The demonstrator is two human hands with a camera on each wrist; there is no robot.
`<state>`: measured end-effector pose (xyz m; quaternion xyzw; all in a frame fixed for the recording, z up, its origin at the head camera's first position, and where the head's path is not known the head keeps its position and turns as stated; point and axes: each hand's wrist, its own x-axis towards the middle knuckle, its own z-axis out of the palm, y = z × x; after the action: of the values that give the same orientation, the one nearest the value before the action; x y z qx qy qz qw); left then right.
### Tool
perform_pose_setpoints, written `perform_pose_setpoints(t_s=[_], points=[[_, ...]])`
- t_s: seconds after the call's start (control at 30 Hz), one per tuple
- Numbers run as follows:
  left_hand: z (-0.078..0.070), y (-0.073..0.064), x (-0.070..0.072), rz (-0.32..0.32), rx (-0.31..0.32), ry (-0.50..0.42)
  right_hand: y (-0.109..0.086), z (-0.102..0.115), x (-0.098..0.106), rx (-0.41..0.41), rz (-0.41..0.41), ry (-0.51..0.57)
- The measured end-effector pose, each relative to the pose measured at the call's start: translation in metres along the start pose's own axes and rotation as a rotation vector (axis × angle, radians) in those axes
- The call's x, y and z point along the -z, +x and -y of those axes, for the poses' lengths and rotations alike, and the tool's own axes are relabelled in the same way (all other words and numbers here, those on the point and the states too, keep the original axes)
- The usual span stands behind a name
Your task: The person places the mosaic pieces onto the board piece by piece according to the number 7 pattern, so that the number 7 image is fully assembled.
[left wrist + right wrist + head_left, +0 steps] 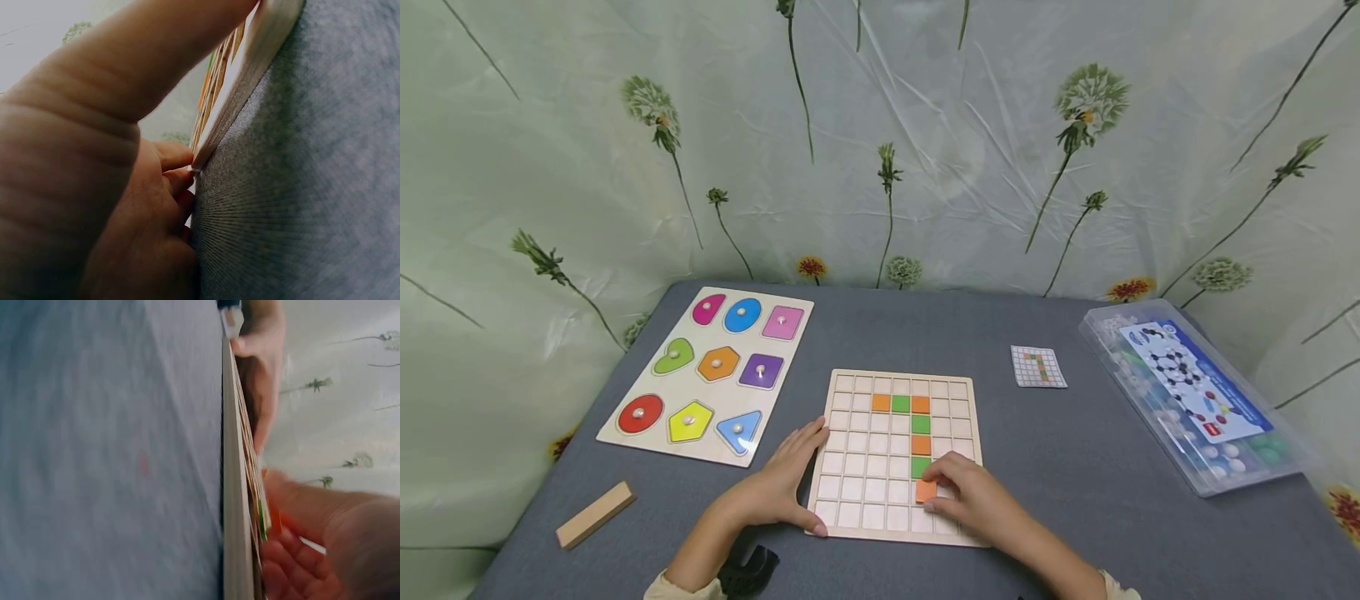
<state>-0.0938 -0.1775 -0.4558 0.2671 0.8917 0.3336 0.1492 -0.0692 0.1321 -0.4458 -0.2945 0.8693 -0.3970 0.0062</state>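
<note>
A wooden grid board [850,508] lies on the grey tabletop. Orange and green square tiles sit in it, with a row of orange, green [900,404] and orange, then a column running toward me from the row's right end. My right hand [973,500] pinches an orange tile [926,492] between thumb and fingers, just below the column's nearest green tile; this tile [275,522] also shows in the right wrist view. Along the board's left side, my left hand [778,487] rests with extended fingers at the edge and its thumb at the near left corner.
A small pattern card [1038,367] lies right of the board. Further right is a clear plastic case [1198,396] of molecule-model pieces. A shape puzzle with knobs [662,375] lies at left, a wooden block [596,515] in front of it. A black object [749,571] lies by the left wrist.
</note>
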Motion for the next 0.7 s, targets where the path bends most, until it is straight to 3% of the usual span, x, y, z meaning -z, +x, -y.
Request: perform_pose_setpoints(t_s=[0.13,0.4,0.7], points=[[0.000,-0.001,0.001,0.000,-0.001,0.002,0.001,0.000,-0.008,0.024,-0.038,-0.012],[0.001,-0.002,0.000,0.000,0.003,0.009,0.001,0.005,-0.012,-0.062,-0.009,-0.036],[-0.009,-0.002,0.005,0.021,0.052,0.060,-0.001,0.009,0.005,-0.046,-0.010,-0.039]])
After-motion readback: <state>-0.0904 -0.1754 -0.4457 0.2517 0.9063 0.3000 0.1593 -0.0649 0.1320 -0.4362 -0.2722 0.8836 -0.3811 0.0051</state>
